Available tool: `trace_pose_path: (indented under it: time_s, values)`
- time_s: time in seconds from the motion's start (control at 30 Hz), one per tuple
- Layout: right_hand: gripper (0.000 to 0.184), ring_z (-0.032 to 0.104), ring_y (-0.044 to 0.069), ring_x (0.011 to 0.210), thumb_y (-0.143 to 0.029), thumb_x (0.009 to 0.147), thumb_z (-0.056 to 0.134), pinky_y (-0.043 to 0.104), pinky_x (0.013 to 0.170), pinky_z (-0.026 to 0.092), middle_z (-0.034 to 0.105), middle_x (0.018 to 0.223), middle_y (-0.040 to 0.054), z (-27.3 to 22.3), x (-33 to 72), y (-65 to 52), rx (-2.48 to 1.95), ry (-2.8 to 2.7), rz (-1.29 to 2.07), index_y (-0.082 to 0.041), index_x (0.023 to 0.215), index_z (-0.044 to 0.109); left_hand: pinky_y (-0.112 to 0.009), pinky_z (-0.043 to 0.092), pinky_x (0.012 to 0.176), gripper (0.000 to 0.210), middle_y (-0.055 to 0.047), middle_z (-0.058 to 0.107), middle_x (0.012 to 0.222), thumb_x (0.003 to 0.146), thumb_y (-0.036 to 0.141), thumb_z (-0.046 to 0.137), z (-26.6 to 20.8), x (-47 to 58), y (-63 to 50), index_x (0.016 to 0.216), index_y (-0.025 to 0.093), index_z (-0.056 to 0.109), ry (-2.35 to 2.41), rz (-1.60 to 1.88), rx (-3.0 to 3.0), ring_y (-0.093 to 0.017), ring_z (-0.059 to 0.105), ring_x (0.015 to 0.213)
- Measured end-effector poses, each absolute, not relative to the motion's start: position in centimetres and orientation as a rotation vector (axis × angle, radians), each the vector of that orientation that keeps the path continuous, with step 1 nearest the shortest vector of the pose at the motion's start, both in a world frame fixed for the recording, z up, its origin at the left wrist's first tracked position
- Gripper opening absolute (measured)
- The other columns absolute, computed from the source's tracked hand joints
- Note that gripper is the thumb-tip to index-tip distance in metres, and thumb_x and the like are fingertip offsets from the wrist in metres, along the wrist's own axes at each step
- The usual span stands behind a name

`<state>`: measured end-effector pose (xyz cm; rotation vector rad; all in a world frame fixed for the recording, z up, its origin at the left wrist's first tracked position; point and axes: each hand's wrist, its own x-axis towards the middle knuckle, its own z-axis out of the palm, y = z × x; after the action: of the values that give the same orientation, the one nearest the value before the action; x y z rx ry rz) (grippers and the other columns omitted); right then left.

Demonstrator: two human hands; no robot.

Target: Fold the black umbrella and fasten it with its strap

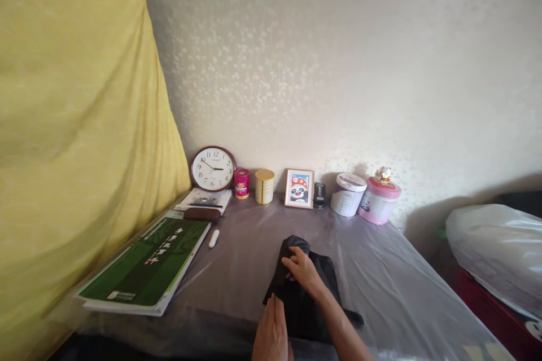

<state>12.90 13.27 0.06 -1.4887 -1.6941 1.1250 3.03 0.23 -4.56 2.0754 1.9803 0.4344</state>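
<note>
Far edge of worktop (241,271): clock (213,168) stood at left corner; pink tin (241,185), yellow-lidded tin (264,188), framed panda picture (299,188) and white tub (347,197) ranged rightward. Far right corner: pink tub (377,206), topped by figurine (383,175). Green book (144,265) lay along left edge, brown case (202,214) at its far end.

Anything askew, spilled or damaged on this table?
No visible spill or damage. One mild oddity: a narrow strip of the black cloth juts out at its lower right, beyond the right forearm, breaking the outline.
</note>
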Motion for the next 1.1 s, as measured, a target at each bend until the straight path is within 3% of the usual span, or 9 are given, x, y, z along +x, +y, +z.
trace_pose_path:
  time_s: [0.17, 0.33, 0.5, 0.63, 0.8, 0.97, 1.1]
  values:
    - [0.024, 0.063, 0.012, 0.058, -0.03, 0.083, 0.041, 0.021, 0.052, 0.045, 0.07, 0.068, 0.0014, 0.9, 12.8, 12.7, -1.364, -1.907, 1.13, -0.016, 0.095, 0.055, -0.024, 0.038, 0.101, 0.081, -0.013, 0.036, 0.141, 0.062, 0.012, 0.057, -4.1, 2.2, -0.2, 0.136, 0.004, 0.025, 1.954, 0.416, 1.959, -0.02, 0.042, 0.126]
    - [0.023, 0.061, 0.012, 0.058, -0.028, 0.083, 0.039, 0.023, 0.058, 0.043, 0.072, 0.071, 0.0005, 2.2, 12.7, 11.8, -1.295, -2.094, 0.991, -0.019, 0.083, 0.06, -0.038, 0.041, 0.099, 0.074, -0.012, 0.046, 0.135, 0.062, 0.021, 0.064, -3.3, 2.0, -0.5, 0.132, 0.016, 0.04, 2.068, 0.482, 2.015, -0.028, 0.048, 0.119]
    - [0.025, 0.062, 0.013, 0.062, -0.028, 0.083, 0.04, 0.023, 0.059, 0.042, 0.072, 0.073, 0.0008, 3.0, 12.5, 11.2, -1.253, -2.18, 0.974, -0.02, 0.083, 0.064, -0.044, 0.036, 0.104, 0.075, -0.005, 0.039, 0.141, 0.057, 0.019, 0.069, -3.1, 3.1, 0.3, 0.128, 0.026, 0.044, 1.994, 0.606, 2.334, -0.029, 0.039, 0.126]
    - [0.026, 0.062, 0.013, 0.062, -0.029, 0.082, 0.042, 0.023, 0.058, 0.044, 0.072, 0.073, 0.002, 3.0, 12.5, 11.0, -1.203, -2.148, 1.147, -0.018, 0.086, 0.065, -0.037, 0.036, 0.105, 0.056, -0.002, 0.052, 0.13, 0.066, 0.025, 0.065, -3.3, 3.0, 0.7, 0.12, 0.027, 0.051, 1.976, 0.652, 2.307, -0.024, 0.046, 0.121]
    - [0.027, 0.061, 0.013, 0.06, -0.032, 0.082, 0.044, 0.022, 0.059, 0.045, 0.071, 0.069, 0.0017, 2.5, 12.7, 11.2, -1.114, -2.102, 1.28, -0.017, 0.088, 0.066, -0.033, 0.043, 0.094, 0.039, -0.006, 0.059, 0.113, 0.061, 0.029, 0.067, -2.8, 2.1, 0.9, 0.099, 0.022, 0.062, 1.939, 0.683, 2.144, -0.023, 0.056, 0.102]
    - [0.025, 0.061, 0.013, 0.062, -0.03, 0.082, 0.046, 0.022, 0.058, 0.044, 0.07, 0.073, 0.0002, 2.8, 12.9, 10.9, -1.142, -2.174, 1.15, -0.02, 0.087, 0.068, -0.039, 0.04, 0.099, 0.064, -0.011, 0.044, 0.136, 0.062, 0.035, 0.068, -3.7, 2.5, 1.7, 0.122, 0.021, 0.051, 1.906, 0.672, 2.164, -0.03, 0.046, 0.119]
    - [0.027, 0.062, 0.015, 0.071, -0.032, 0.087, 0.042, 0.024, 0.067, 0.046, 0.07, 0.08, 0.0, 3.1, 13.4, 9.7, -1.104, -2.178, 1.002, -0.023, 0.092, 0.067, -0.041, 0.039, 0.101, 0.071, -0.011, 0.045, 0.136, 0.062, 0.029, 0.068, -4.6, 3.4, 2.1, 0.129, 0.022, 0.043, 1.959, 0.559, 2.085, -0.03, 0.044, 0.122]
